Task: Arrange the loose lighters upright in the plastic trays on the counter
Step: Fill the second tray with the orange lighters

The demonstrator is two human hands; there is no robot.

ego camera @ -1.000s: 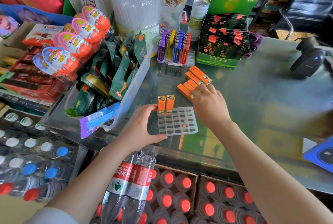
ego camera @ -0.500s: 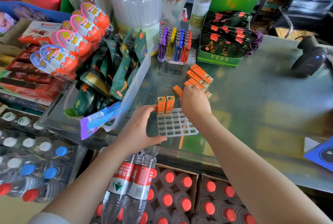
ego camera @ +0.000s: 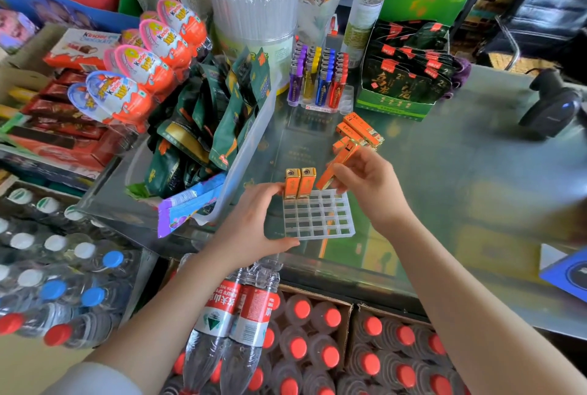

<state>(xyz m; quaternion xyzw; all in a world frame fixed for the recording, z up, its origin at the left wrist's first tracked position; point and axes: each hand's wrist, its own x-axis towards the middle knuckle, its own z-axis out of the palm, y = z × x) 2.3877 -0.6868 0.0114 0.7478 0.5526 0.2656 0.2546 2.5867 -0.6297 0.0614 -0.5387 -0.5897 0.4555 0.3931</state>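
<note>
The left hand [ego camera: 254, 223] holds the near-left edge of the clear tray [ego camera: 317, 220] on the glass desk [ego camera: 460, 178], thumb and fingers curled round it. Two orange lighters [ego camera: 299, 183] stand upright in its far row. The right hand [ego camera: 368, 185] pinches a third lighter [ego camera: 338, 163] (tilted) just above the tray; more loose lighters [ego camera: 360, 129] lie behind.
</note>
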